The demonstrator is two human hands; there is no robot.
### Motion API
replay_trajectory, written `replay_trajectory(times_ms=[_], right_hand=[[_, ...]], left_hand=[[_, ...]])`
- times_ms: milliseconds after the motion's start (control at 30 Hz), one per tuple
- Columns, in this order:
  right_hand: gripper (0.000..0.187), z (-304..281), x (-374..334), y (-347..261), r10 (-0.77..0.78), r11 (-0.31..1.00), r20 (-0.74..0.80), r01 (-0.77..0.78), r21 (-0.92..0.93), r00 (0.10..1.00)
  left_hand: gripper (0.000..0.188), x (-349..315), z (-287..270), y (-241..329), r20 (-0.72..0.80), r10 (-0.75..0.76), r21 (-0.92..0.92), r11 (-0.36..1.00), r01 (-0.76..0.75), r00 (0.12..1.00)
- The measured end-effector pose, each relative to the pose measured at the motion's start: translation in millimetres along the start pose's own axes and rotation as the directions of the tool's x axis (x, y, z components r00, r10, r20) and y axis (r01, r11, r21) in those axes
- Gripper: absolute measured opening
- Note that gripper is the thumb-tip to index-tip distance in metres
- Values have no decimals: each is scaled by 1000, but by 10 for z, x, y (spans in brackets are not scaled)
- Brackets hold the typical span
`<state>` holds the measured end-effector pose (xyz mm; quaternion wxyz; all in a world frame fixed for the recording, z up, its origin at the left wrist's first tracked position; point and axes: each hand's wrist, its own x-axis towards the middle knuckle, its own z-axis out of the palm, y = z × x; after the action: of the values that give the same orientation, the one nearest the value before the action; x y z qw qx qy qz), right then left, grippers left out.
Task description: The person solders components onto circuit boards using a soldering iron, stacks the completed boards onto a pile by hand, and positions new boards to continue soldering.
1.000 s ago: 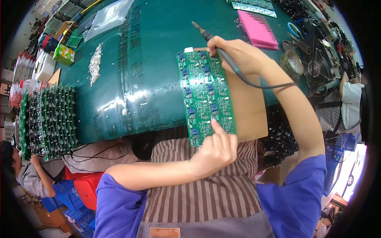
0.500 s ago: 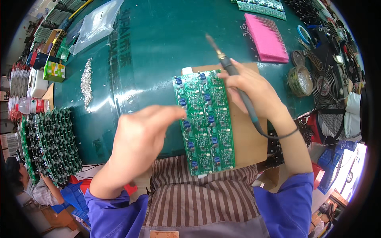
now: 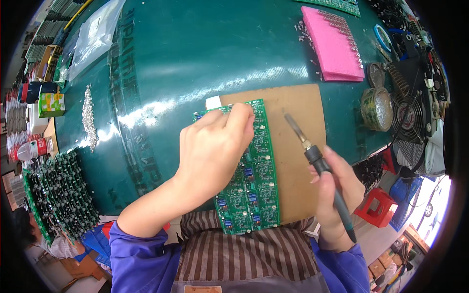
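A green circuit board panel (image 3: 265, 180) with rows of blue components lies on a sheet of brown cardboard (image 3: 303, 122), its lower end near my striped apron. Over the upper part of the panel is my left hand (image 3: 212, 146), fingers closed in a pinch; whatever is between the fingertips is hidden. To the right of the panel, my right hand (image 3: 339, 188) grips a soldering iron (image 3: 326, 166) by its dark handle. The iron's tip points up and left, above the cardboard and apart from the panel.
A pink foam block (image 3: 330, 49) with small metal parts stands at the far right, near a tin (image 3: 376, 110) and a round fan guard (image 3: 408, 117). At left lie a strip of small silvery parts (image 3: 89, 119), a plastic bag (image 3: 95, 36) and stacked circuit boards (image 3: 61, 195).
My left hand has moved right and up, over the upper part of the panel. My right hand has drawn the soldering iron down and right, off the panel. The whole view has shifted somewhat.
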<state>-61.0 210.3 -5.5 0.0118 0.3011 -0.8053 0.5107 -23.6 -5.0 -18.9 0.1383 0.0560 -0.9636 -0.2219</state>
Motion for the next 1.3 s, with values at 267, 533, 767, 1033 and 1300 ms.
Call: replay_trajectory(times_ms=[267,533,767,1033,1300], right_hand=[[22,25,78,55,199,978,50,-202,57,979],[20,41,171,67,128,992,146,-129,-2,981],[22,82,113,63,124,992,35,-125,27,992],[22,102,158,72,118,992,36,-119,33,992],[21,35,139,104,33,998,32,-35,60,999]], left_hand=[[16,9,57,46,-48,53,53,997,-50,997],[15,-11,94,14,-26,83,75,994,-80,996],[14,14,108,-22,-59,110,-2,994,-111,992],[18,18,71,3,-4,60,-29,998,-60,998],[12,-3,54,1,11,56,-4,998,-56,998]])
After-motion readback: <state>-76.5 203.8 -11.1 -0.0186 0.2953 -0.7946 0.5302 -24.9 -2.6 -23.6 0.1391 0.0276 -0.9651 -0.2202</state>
